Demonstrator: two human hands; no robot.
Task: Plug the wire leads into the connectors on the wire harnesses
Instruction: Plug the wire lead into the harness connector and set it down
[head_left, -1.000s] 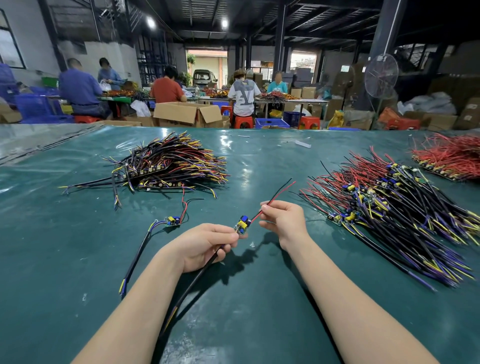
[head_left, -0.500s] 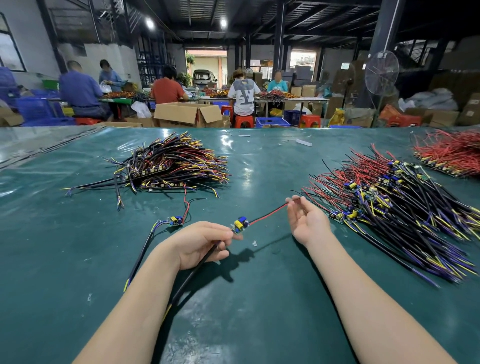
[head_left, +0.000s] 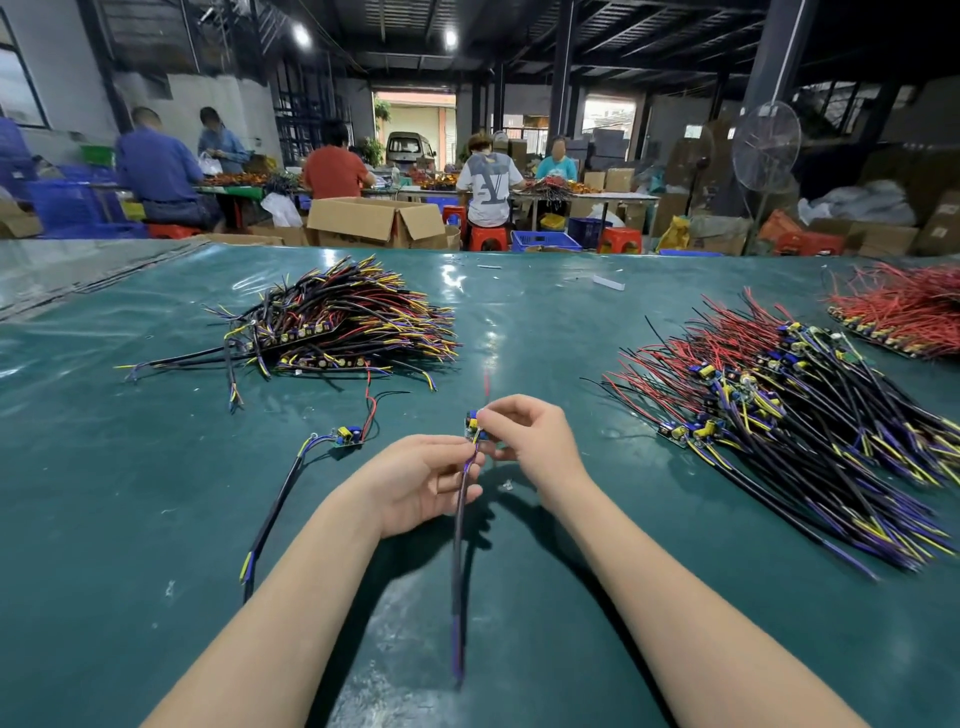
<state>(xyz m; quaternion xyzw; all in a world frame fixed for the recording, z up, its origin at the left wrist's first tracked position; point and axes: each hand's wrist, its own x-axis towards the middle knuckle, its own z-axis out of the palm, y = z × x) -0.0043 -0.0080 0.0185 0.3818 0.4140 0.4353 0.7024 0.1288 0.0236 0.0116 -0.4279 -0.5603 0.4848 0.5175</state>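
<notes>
Right hand (head_left: 535, 441) is coming back in from out along the red lead (head_left: 487, 378), its fingers (head_left: 511, 411) now pinching the small connector board (head_left: 472, 425) just above the green worktop (head_left: 156, 493). Left hand (head_left: 426, 483) is gripping the black cable (head_left: 457, 571) just under that board. A second harness (head_left: 344, 435) is lying to the left.

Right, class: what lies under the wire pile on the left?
The wire pile rests on the green table; small circuit boards peek out beneath. Deeper layers are covered.
</notes>
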